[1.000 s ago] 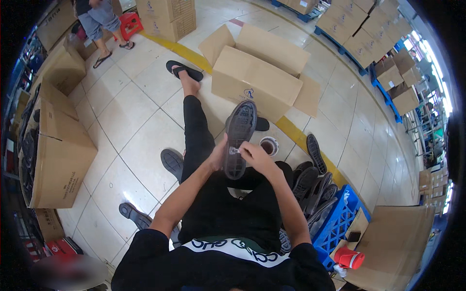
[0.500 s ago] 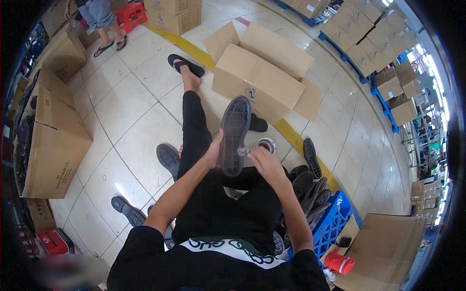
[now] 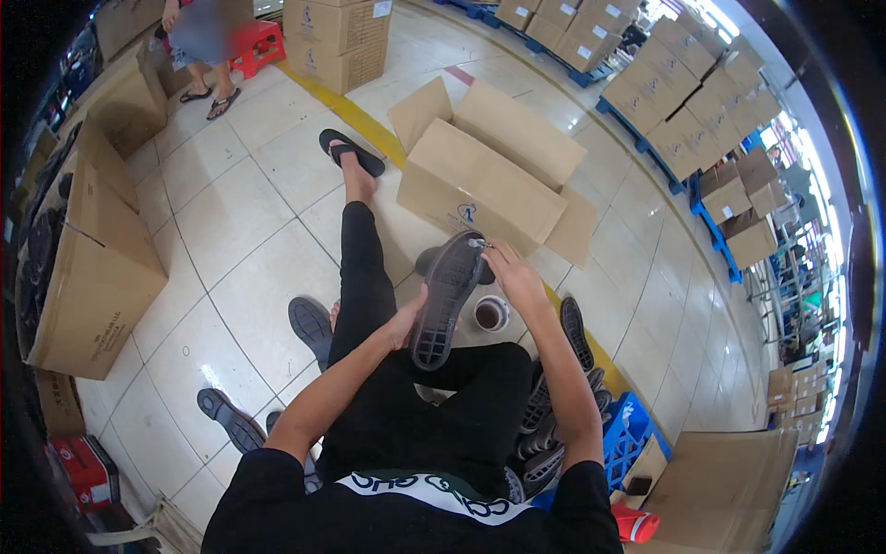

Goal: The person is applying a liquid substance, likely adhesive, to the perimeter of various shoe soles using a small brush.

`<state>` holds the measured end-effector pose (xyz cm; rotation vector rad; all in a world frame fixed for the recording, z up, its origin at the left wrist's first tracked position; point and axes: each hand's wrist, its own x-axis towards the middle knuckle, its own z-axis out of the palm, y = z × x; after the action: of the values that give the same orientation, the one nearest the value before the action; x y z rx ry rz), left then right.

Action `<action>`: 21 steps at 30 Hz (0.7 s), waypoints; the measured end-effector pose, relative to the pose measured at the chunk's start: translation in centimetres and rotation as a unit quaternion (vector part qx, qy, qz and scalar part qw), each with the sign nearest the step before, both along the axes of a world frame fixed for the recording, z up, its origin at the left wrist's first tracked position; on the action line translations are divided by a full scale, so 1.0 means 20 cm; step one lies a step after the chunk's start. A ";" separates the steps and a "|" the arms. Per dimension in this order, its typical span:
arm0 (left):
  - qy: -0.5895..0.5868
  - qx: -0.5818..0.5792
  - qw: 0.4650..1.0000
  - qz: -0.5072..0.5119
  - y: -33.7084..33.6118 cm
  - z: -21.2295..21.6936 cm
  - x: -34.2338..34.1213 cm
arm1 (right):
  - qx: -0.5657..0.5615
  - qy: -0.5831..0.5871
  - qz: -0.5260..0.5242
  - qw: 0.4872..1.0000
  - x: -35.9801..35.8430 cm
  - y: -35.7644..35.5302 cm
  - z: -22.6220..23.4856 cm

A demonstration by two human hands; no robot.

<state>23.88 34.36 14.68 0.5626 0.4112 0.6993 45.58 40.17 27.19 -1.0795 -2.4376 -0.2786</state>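
Observation:
A dark grey shoe sole (image 3: 445, 300) is tilted up over my lap, its recessed, ribbed side toward me. My left hand (image 3: 404, 319) grips its left edge, fingers passing behind it. At the sole's upper end, my right hand (image 3: 510, 273) is closed in a pinch on a small pale-tipped tool (image 3: 477, 243), whose tip touches the sole there; its exact kind is too small to tell. Below my right wrist stands a white cup (image 3: 491, 314) with dark brown contents. Behind the held sole, another dark sole (image 3: 427, 260) lies partly hidden.
Loose soles (image 3: 229, 418) lie on the left floor; several more (image 3: 539, 406) are piled by my right thigh beside a blue crate (image 3: 630, 429). An open carton (image 3: 480, 180) stands ahead. A carton of soles (image 3: 101, 277) is at left. A person (image 3: 208, 65) is at upper left.
My right hand has moved up along the sole from its lower right part to its upper end. The sole has come lower and tilts more to the right. More of the cup shows.

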 end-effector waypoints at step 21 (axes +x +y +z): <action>0.054 -0.010 0.998 0.001 0.01 -0.05 0.02 | -0.060 -0.191 -0.211 0.957 -0.11 0.01 -0.26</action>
<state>24.27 34.62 13.68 0.5824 0.5187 0.6668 43.47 40.43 22.02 -1.7443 -2.5501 -0.5219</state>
